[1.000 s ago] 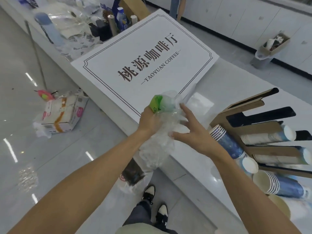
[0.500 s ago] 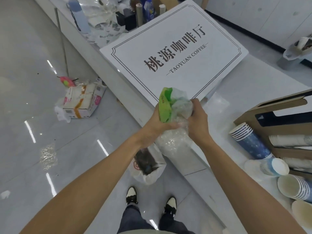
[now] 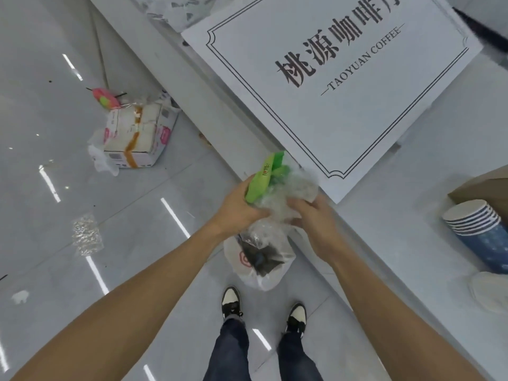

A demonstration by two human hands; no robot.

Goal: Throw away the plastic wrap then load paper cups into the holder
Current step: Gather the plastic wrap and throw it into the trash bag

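Both hands clutch a crumpled clear plastic wrap (image 3: 286, 193) with a green label, held over the floor beside the counter edge. My left hand (image 3: 237, 207) grips its left side near the green part. My right hand (image 3: 313, 215) presses in from the right. Directly below hangs a white plastic trash bag (image 3: 247, 270) on the floor with dark waste inside. A stack of blue paper cups (image 3: 478, 232) lies on the counter at the right edge. Only a brown corner of the cup holder (image 3: 483, 185) shows above the cups.
A white sign board (image 3: 384, 111) reading TAOYUAN COFFEE lies on the white counter (image 3: 412, 215). A taped cardboard box (image 3: 140, 136) and a pink toy (image 3: 105, 99) lie on the glossy floor at left. My two shoes (image 3: 264, 306) stand below the bag.
The view has tilted further down and the holder has slid almost out of sight. My hands have squeezed the wrap tighter and lowered it over the trash bag.
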